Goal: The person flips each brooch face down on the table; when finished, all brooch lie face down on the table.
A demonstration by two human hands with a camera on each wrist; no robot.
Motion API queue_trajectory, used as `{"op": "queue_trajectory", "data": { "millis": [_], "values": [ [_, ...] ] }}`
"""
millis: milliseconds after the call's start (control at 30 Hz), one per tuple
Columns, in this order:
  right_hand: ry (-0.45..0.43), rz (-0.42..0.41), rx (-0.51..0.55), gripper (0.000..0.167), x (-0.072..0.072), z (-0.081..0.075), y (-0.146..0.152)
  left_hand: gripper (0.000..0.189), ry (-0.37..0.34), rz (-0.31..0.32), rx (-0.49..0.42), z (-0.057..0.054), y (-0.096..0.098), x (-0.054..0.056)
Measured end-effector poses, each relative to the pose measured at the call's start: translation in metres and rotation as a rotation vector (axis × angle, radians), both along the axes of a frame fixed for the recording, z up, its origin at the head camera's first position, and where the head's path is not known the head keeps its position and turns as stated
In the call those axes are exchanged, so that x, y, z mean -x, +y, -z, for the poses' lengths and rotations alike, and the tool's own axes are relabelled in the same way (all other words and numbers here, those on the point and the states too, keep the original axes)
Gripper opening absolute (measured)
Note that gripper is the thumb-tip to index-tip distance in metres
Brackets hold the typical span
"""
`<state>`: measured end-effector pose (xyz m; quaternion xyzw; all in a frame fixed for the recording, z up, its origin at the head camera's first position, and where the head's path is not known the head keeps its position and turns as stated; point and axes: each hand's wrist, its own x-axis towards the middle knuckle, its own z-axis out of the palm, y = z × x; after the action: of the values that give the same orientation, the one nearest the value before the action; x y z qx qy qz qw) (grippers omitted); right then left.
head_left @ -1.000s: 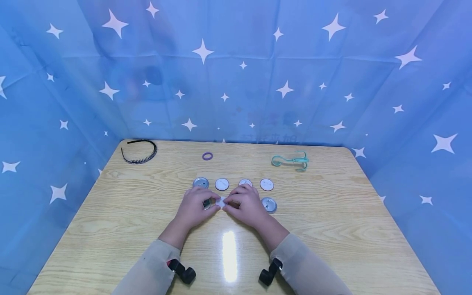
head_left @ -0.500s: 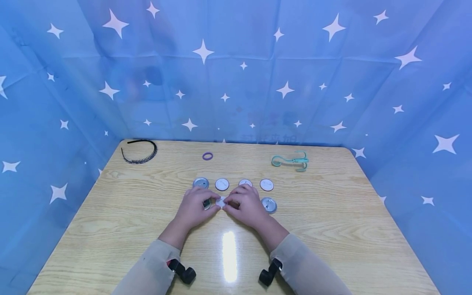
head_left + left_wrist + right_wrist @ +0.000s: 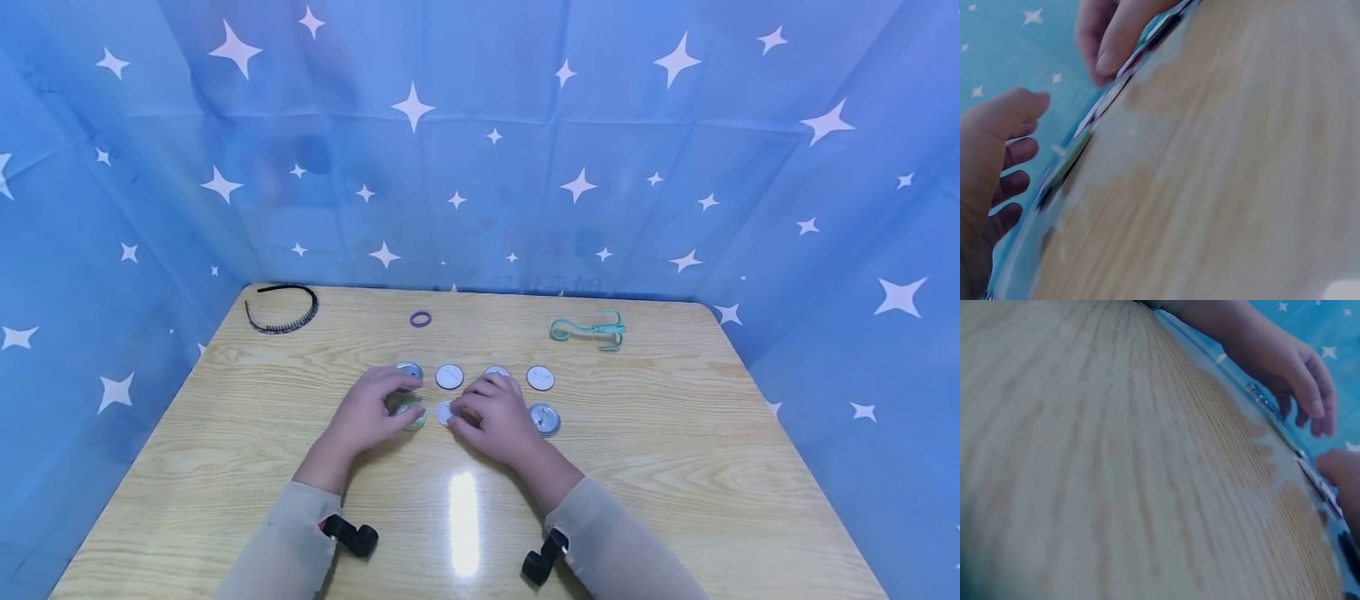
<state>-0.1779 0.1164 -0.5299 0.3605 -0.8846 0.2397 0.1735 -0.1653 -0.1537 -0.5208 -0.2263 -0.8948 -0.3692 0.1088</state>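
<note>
In the head view my right hand (image 3: 492, 418) has its thumb and index finger at the right edge of a white round badge (image 3: 443, 412) lying on the table. My left hand (image 3: 365, 411) hovers over a greenish round badge (image 3: 413, 417), its thumb and fingers spread apart. The left wrist view shows a gap between the left fingers (image 3: 1013, 182) and that green badge (image 3: 1072, 156). Behind the left fingertips lies a silver badge (image 3: 409, 372), partly hidden. Another silver badge (image 3: 544, 419), pin side up, lies just right of my right hand.
Along the back row lie white badges (image 3: 449, 377), one (image 3: 497, 370) partly covered by my right hand, and another (image 3: 540, 377) to its right. Farther back are a black headband (image 3: 288, 327), a purple hair tie (image 3: 420, 319) and a teal hook-shaped item (image 3: 596, 328) on the wooden table (image 3: 675, 467).
My left hand has let go of the white badge and moved left, its fingers spreading over the green badge. My right hand has stayed at the white badge.
</note>
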Motion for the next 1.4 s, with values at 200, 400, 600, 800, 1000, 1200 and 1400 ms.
{"op": "queue_trajectory", "data": {
  "millis": [200,400,600,800,1000,1200,1400],
  "values": [
    [0.037,0.018,-0.073,0.020,0.000,-0.006,-0.004,0.042,-0.148,-0.011,-0.010,-0.003,-0.026,0.002],
    [0.052,0.023,-0.114,0.024,0.001,-0.007,-0.013,0.044,-0.218,0.022,-0.040,0.003,-0.038,0.004],
    [0.045,0.043,-0.155,0.025,0.000,-0.004,-0.034,0.047,-0.214,0.045,-0.062,0.006,-0.037,0.005],
    [0.018,0.051,-0.188,0.031,-0.004,-0.003,-0.054,0.047,-0.177,0.065,-0.037,0.008,-0.038,0.005],
    [-0.029,0.074,-0.205,0.040,-0.006,-0.002,-0.063,0.044,-0.193,0.051,-0.029,0.006,-0.037,0.005],
    [-0.049,0.068,-0.189,0.041,-0.006,0.000,-0.064,0.046,-0.204,0.055,-0.022,0.003,-0.037,0.005],
    [-0.075,0.056,-0.170,0.044,-0.006,0.002,-0.061,0.045,-0.220,0.056,-0.028,0.001,-0.034,0.006]
  ]
}}
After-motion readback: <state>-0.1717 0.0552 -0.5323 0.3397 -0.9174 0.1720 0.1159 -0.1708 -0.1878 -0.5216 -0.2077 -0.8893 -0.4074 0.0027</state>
